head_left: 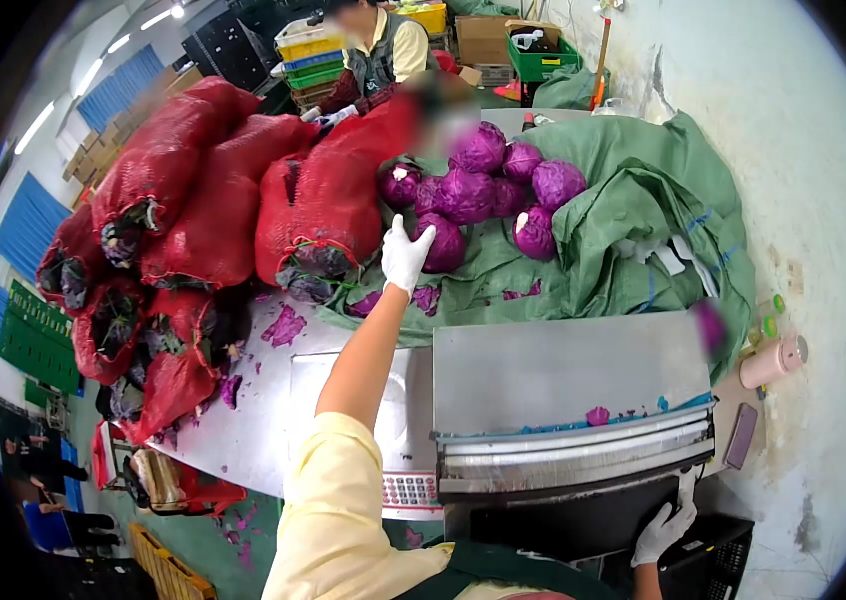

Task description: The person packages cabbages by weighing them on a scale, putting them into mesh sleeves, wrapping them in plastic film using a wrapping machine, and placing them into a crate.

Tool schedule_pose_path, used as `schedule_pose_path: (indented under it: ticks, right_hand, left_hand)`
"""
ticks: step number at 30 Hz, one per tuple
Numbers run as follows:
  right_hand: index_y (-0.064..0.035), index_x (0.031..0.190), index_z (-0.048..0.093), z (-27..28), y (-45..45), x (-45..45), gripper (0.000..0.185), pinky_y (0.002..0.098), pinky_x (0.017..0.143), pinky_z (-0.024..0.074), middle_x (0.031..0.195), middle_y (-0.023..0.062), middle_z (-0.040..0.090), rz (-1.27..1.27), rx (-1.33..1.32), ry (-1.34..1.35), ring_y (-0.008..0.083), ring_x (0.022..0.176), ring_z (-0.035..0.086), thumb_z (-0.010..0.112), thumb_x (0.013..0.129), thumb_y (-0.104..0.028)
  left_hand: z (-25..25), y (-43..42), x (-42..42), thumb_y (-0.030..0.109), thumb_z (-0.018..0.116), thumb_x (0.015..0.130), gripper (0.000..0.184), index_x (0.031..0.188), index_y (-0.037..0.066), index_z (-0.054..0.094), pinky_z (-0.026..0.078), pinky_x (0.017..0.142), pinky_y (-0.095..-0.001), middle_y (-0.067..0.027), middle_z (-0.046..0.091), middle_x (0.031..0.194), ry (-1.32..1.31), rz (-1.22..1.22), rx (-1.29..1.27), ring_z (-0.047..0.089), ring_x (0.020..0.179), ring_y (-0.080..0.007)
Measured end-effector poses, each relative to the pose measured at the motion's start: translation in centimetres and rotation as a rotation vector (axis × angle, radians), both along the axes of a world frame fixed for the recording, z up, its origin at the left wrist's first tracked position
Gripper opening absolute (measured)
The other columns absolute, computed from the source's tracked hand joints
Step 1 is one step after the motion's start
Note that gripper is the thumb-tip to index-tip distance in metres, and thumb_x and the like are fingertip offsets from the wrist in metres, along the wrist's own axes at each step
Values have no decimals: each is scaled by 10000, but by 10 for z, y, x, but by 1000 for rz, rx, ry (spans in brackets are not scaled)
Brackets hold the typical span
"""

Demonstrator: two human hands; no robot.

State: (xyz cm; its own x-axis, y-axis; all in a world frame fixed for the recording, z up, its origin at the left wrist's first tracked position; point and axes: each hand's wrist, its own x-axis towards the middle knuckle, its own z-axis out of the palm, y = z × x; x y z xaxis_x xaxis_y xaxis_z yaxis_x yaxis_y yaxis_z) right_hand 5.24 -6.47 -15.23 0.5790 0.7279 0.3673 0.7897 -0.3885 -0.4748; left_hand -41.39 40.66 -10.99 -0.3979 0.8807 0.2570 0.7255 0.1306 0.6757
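While a cabbage [443, 247], round and without a clear long axis or direction, is borne by the sheet [473, 305], the left hand [406, 258] is held spread beside it; whether anything is gripped by the right hand [663, 534], near the wrapper [573, 370], cannot be told.

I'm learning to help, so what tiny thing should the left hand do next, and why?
Perhaps the left hand should close around the purple cabbage beside it. It's spread open right at that cabbage's side, without a full grip, while the right hand, down by the wrapping machine, holds no cabbage.
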Motion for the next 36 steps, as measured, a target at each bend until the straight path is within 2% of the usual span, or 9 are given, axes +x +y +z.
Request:
schedule_pose_path:
  ticks: [6,10,13,17,19,23,29,32,36]
  right_hand:
    - [39,1217,494,-5,10,-3,392,423,999,332,1154,197,518,19,-46,24,353,1120,453,490,832,-38]
    - [39,1232,488,-5,18,-8,399,420,1020,319,1184,192,512,-2,-83,39,343,1152,445,479,840,-31]
    - [33,1204,509,-8,12,-6,378,445,995,347,1176,202,504,-21,-58,20,365,1124,462,496,838,-62]
    - [36,1211,510,2,17,-6,359,428,1011,335,1183,197,514,29,-87,2,356,1144,458,489,875,-87]
    - [22,1189,524,-2,20,-3,349,423,995,342,1173,193,520,37,-55,-12,352,1133,462,498,858,-83]
    - [3,1152,543,0,16,-11,332,416,967,358,1155,183,531,6,-2,-1,344,1117,470,515,831,-79]
    - [-3,1135,548,5,24,-1,323,435,969,357,1127,195,540,7,48,-55,367,1094,477,516,820,-69]
    - [9,1116,545,11,26,4,327,432,965,358,1114,191,546,42,63,-66,363,1089,480,526,797,-56]
    - [4,1101,549,5,21,1,331,431,961,362,1119,174,552,51,86,-77,347,1089,484,539,773,-41]
  left_hand:
    - [-58,87,17,638,663,724,927,1397,60,395,448,960,-424,-238,498,1303,118,27,-122,531,1158,-364]
    - [-47,58,33,536,738,704,897,1391,67,402,459,938,-416,-223,506,1295,235,-14,-88,556,1121,-350]
    - [-46,14,32,428,804,665,907,1388,64,396,455,943,-418,-212,505,1299,308,-175,127,554,1120,-359]
    - [-41,4,39,463,819,632,1010,1414,35,345,435,975,-420,-255,452,1342,-23,-75,179,509,1174,-387]
    - [-46,15,35,528,785,652,982,1394,23,388,421,992,-416,-289,481,1291,-40,-101,2,493,1188,-400]
    - [-53,17,35,491,791,645,957,1380,10,409,408,1000,-420,-296,490,1286,-82,-40,56,503,1180,-398]
    - [-59,33,-2,311,840,683,977,1446,32,299,454,969,-386,-182,479,1337,-940,-144,20,527,1160,-260]
    - [-31,15,-9,272,842,689,994,1469,83,257,466,957,-422,-179,436,1382,-1114,55,-17,514,1176,-288]
    - [22,-34,-35,246,819,721,987,1485,65,221,420,1002,-381,-198,393,1412,-927,-152,200,500,1185,-274]
